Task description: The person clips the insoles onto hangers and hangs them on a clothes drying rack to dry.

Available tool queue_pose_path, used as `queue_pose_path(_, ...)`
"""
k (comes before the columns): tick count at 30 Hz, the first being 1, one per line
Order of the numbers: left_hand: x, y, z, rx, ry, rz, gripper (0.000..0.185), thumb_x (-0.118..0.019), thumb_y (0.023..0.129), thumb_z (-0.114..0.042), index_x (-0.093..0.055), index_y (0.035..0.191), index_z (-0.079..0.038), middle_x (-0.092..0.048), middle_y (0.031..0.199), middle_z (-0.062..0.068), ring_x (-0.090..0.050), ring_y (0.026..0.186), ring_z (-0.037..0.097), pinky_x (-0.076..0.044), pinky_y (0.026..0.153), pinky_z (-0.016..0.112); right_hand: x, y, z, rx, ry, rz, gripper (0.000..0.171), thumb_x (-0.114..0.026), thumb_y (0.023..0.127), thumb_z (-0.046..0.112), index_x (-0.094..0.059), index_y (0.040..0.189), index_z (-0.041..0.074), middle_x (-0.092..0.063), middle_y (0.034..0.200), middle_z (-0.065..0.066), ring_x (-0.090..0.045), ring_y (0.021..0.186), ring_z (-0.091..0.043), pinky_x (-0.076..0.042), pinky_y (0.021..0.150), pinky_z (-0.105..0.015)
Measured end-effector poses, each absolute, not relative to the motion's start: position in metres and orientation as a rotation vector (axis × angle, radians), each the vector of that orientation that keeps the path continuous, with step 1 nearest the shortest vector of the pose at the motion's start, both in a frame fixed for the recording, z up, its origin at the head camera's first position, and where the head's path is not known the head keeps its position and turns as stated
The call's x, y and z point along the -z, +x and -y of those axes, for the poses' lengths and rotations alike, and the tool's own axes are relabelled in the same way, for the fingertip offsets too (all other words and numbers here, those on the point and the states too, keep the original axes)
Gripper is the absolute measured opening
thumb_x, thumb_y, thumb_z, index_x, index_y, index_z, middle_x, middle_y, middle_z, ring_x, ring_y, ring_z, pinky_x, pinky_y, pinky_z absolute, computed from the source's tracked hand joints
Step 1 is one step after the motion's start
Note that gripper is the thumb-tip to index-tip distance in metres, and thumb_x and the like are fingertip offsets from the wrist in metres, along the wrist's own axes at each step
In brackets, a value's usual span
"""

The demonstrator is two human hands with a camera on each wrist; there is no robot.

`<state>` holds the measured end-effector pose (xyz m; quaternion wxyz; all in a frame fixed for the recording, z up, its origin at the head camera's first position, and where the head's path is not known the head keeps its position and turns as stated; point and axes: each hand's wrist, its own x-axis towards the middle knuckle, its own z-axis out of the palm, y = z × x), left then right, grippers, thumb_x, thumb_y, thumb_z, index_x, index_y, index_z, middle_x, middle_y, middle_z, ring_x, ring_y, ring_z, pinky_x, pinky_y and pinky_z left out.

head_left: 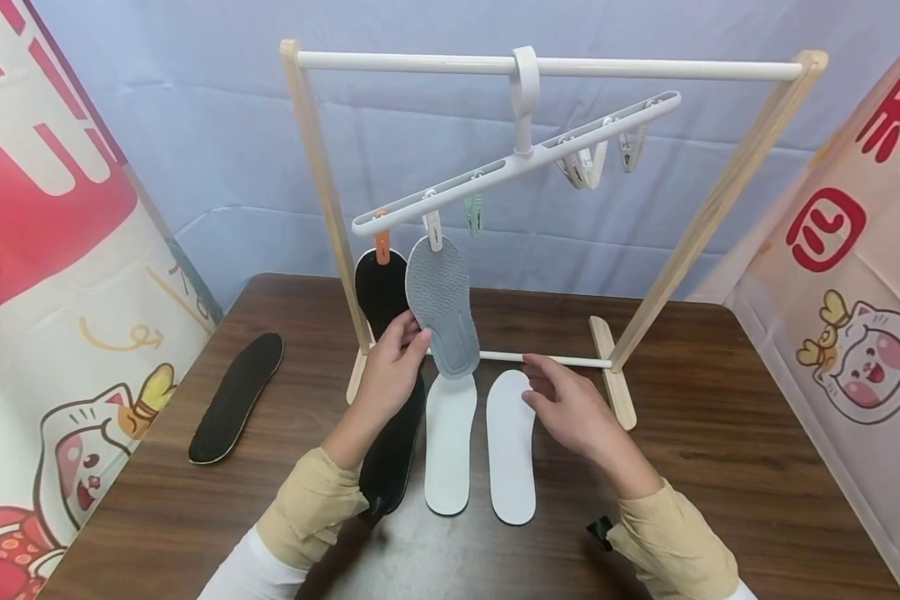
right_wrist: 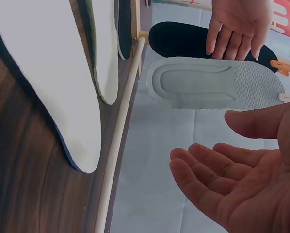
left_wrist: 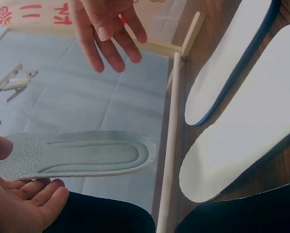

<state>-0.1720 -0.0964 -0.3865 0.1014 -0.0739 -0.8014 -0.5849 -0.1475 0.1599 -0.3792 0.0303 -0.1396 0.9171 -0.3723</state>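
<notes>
the left hand rests its fingertips against the edge of a grey insole, fingers lightly bent, thumb on the near face — a loose pinch. that insole hangs from a white clip on the tilted white hanger, beside a black insole on an orange clip. the right hand hovers open, palm relaxed, holding nothing, just above two white insoles lying on the brown table. another black insole lies well apart to the left — outside the wooden rack.
</notes>
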Motion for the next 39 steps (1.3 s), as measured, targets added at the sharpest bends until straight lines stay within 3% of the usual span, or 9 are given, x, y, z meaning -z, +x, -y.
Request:
queue_pose_path(17,0.389,-0.168,0.103,1.706,-0.214,2.448,0.052,-0.055,0.106,-0.022,-0.042,0.148,0.005,-0.056,0.140,0.023,-0.057,0.127,0.035,-0.045,0.107,0.049,0.391,-0.139,-0.178,1.099,-0.378,-2.820,0.048,-0.060,0.101,0.014,-0.048,0.146,0.001,-0.061,0.137,-0.020,-0.063,0.121,-0.036,-0.051,0.097,-0.052)
queue_pose_path(39,0.404,-0.160,0.109,1.646,-0.137,2.629,0.055,-0.055,0.105,-0.026,-0.041,0.149,0.005,-0.057,0.143,0.020,-0.057,0.130,0.034,-0.043,0.108,0.051,0.408,-0.128,-0.185,1.040,-0.333,-2.795,0.049,-0.064,0.099,0.018,-0.052,0.142,-0.001,-0.068,0.126,-0.018,-0.068,0.110,-0.031,-0.052,0.092,-0.051)
